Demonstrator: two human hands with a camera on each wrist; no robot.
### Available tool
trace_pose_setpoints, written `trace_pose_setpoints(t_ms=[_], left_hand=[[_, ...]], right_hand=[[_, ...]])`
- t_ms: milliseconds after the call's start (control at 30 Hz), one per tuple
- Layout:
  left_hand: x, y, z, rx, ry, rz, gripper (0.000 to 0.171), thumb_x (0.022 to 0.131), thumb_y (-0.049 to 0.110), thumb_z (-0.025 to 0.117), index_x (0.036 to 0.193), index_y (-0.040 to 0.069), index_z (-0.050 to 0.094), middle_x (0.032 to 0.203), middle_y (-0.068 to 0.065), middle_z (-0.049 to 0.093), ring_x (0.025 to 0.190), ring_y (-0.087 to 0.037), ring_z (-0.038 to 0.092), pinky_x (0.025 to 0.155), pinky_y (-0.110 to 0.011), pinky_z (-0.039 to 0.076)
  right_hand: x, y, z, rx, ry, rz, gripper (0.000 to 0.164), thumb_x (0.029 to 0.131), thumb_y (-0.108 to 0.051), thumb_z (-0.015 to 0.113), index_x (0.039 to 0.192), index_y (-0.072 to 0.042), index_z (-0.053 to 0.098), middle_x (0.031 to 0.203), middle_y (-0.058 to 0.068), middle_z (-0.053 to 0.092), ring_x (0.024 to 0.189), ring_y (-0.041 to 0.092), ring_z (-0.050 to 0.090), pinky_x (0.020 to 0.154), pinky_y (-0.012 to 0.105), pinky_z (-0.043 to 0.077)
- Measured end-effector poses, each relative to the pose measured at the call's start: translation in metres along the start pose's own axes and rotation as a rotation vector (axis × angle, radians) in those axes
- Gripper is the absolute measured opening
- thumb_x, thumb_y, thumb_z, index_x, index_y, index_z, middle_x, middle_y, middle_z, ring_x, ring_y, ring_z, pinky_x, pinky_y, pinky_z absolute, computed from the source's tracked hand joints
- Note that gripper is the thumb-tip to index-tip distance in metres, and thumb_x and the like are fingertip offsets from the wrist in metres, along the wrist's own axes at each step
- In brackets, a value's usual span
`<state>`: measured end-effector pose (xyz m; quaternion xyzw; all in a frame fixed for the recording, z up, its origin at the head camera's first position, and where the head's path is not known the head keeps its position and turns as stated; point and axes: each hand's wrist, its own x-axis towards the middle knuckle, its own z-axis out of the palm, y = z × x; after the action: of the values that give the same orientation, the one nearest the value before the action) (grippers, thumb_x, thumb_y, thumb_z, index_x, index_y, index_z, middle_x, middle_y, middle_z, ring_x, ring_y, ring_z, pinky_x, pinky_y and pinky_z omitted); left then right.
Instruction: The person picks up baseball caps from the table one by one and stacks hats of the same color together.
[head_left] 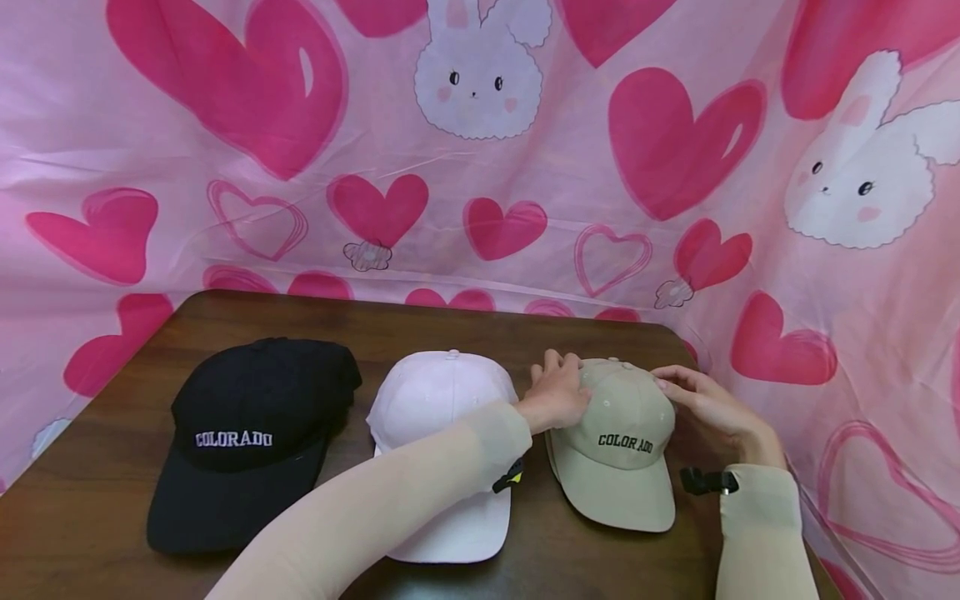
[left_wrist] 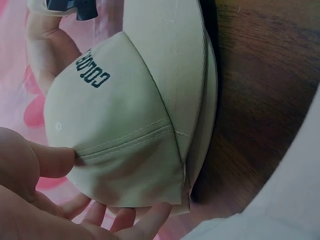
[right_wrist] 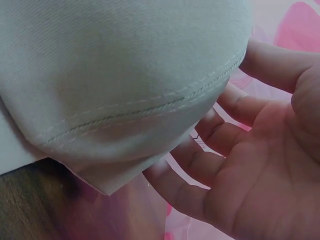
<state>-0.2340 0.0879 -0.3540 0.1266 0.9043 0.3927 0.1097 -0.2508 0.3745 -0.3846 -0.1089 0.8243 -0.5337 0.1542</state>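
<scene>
A beige cap with dark COLORADO lettering sits at the right of the table, brim toward me. A second beige brim shows just beneath its own in the left wrist view. My left hand holds the crown's left side, thumb on the fabric and fingers curled along the lower edge. On the other side, my right hand holds the crown between thumb and fingers; its fingertips are partly hidden behind the cloth in the right wrist view. A white cap lies under my left forearm, which covers part of it.
A black cap with white COLORADO lettering rests at the left of the brown wooden table. Pink cloth with hearts and rabbits hangs along the back and right edges, close to my right hand.
</scene>
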Motion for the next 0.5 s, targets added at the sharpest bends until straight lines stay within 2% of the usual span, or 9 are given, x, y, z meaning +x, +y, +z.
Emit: trace_pose_setpoints(t_ms=[67,167,300,367,500], left_hand=[[-0.001,0.000,-0.001,-0.002,-0.006,0.001,0.036,0.097,0.031,0.056,0.129,0.015,0.046,0.118,-0.001,0.034,0.105,-0.022,0.034,0.073,-0.032,0.044],[-0.002,0.001,-0.004,0.022,0.002,0.011,0.036,0.097,0.030,0.056,0.128,0.016,0.046,0.120,0.000,0.034,0.106,-0.021,0.034,0.078,-0.033,0.043],[-0.007,0.005,-0.013,0.084,0.033,0.071,0.038,0.097,0.031,0.055,0.132,0.019,0.045,0.124,0.001,0.035,0.109,-0.020,0.034,0.085,-0.035,0.040],[-0.013,0.008,-0.023,0.107,0.035,0.124,0.039,0.098,0.031,0.053,0.134,0.020,0.043,0.127,0.001,0.035,0.112,-0.020,0.034,0.087,-0.036,0.040],[-0.025,0.012,-0.054,0.130,0.050,0.230,0.041,0.097,0.031,0.053,0.136,0.021,0.043,0.130,0.000,0.036,0.115,-0.022,0.036,0.090,-0.039,0.040]], right_hand=[[0.001,0.001,-0.001,-0.039,0.006,-0.022,0.038,0.101,-0.023,0.050,0.132,-0.001,0.041,0.122,0.016,0.053,0.108,0.024,0.055,0.090,0.044,0.047],[0.002,0.001,-0.002,-0.043,0.007,-0.024,0.039,0.101,-0.023,0.049,0.132,-0.002,0.041,0.122,0.015,0.053,0.109,0.023,0.055,0.091,0.044,0.047],[0.002,0.000,-0.001,0.004,0.006,0.001,0.041,0.102,-0.026,0.049,0.135,-0.003,0.040,0.124,0.014,0.052,0.110,0.024,0.053,0.091,0.050,0.046],[0.001,-0.003,-0.002,0.055,0.000,0.021,0.042,0.103,-0.026,0.047,0.137,-0.004,0.037,0.126,0.013,0.050,0.112,0.026,0.052,0.091,0.052,0.045],[-0.003,-0.011,-0.003,0.085,0.014,0.030,0.046,0.104,-0.027,0.042,0.142,-0.004,0.031,0.133,0.015,0.045,0.119,0.030,0.047,0.096,0.046,0.043]])
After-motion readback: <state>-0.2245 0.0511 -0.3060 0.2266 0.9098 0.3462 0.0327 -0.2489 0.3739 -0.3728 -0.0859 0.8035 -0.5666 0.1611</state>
